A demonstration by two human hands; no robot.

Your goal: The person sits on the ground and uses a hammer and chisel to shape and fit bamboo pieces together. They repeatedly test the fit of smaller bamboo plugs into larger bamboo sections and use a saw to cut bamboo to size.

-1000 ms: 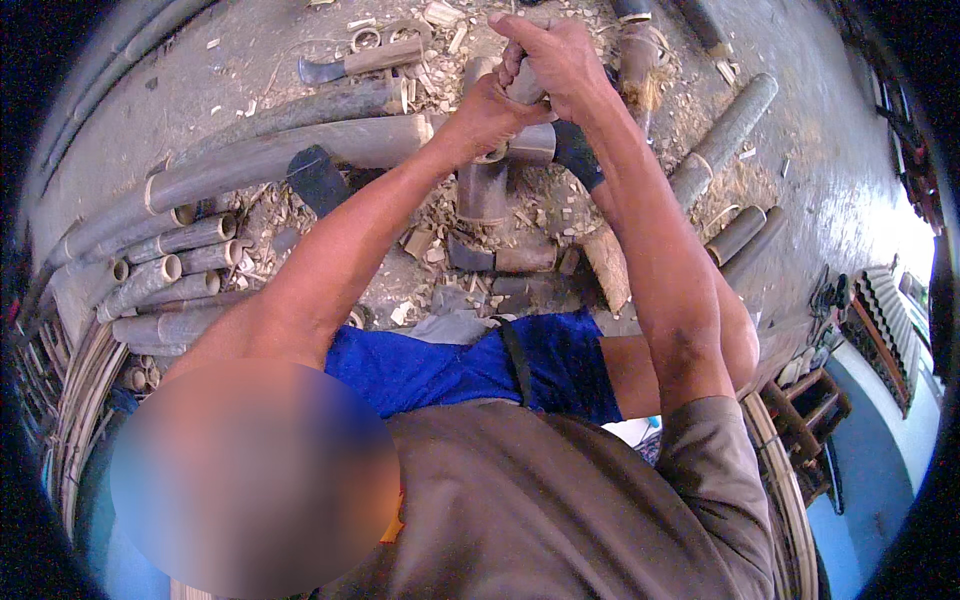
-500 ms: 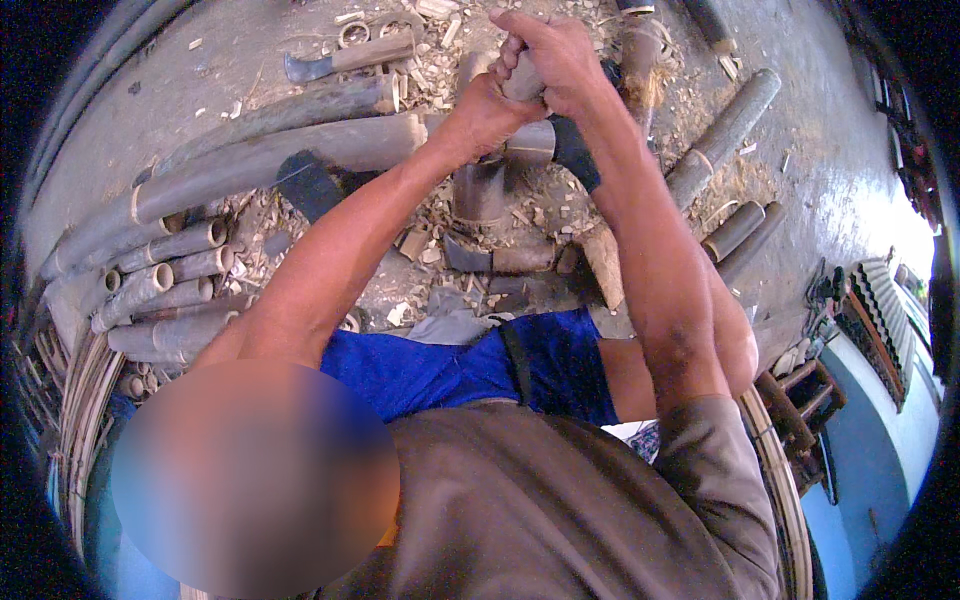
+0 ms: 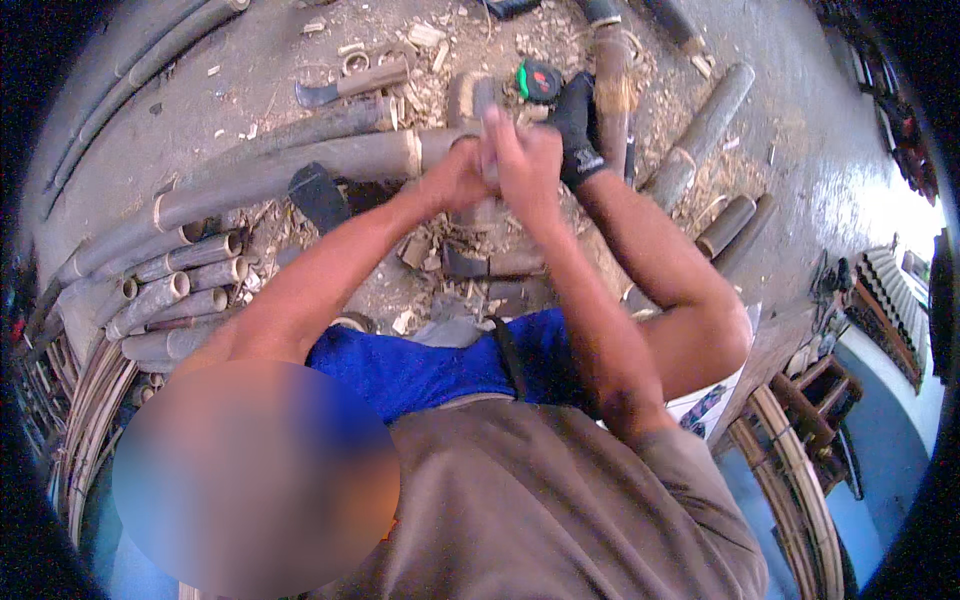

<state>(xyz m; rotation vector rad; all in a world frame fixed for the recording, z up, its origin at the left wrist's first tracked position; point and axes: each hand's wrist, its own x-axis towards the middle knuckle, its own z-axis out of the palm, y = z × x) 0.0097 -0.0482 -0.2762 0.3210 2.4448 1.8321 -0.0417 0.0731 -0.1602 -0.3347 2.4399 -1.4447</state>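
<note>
My left hand (image 3: 462, 178) is closed at the end of a long thick bamboo pole (image 3: 290, 165) that runs in from the left. A short grey-brown piece (image 3: 486, 100) stands up between my hands; motion blur hides its exact kind. My right hand (image 3: 532, 165) presses against it from the right, fingers closed and smeared. Under my hands is an upright wooden block (image 3: 468, 95). Just beyond them lies a black and green tape measure (image 3: 540, 82). Nearer my body rests a dark-bladed tool with a wooden handle (image 3: 515, 264).
My dark-covered feet (image 3: 577, 130) flank the work. A hooked knife (image 3: 318, 95) lies beyond the pole. Cut bamboo tubes (image 3: 205, 275) are stacked at left, with more bamboo lengths (image 3: 705, 135) at right. Wood chips (image 3: 425, 75) litter the floor. A wooden stool (image 3: 820, 395) stands at far right.
My hands have come nearer my body and slightly left. My right forearm has swung left, uncovering my right leg and foot. The tape measure now shows beyond my hands.
</note>
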